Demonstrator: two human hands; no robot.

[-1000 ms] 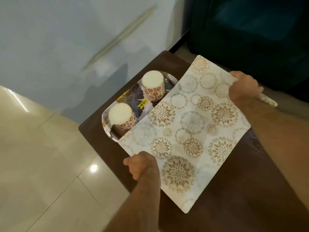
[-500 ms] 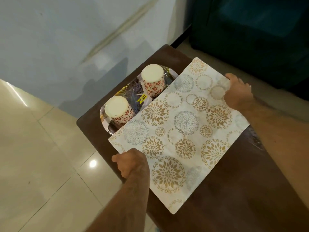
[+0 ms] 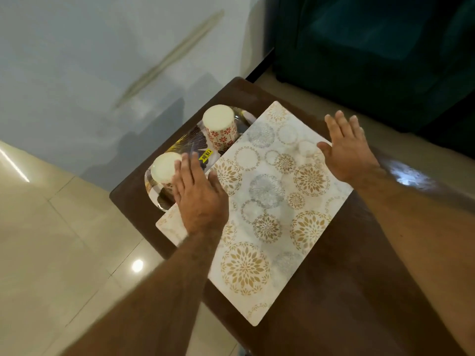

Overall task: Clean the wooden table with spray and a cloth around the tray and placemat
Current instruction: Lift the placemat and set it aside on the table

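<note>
The placemat lies flat on the dark wooden counter, its long axis running diagonally from near-left to far-right. Its far-left edge overlaps and hides part of the tray, which carries two upturned cups. The left hand, fingers straight, covers the placemat's left edge and part of the nearer cup; the right hand is spread flat at its far corner.

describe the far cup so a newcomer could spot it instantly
On the dark wooden table a glossy patterned tray sits beside the floral placemat. Two upturned red-flowered cups stand on it. The far cup is the one past the yellow price sticker, away from the left hand.
</note>
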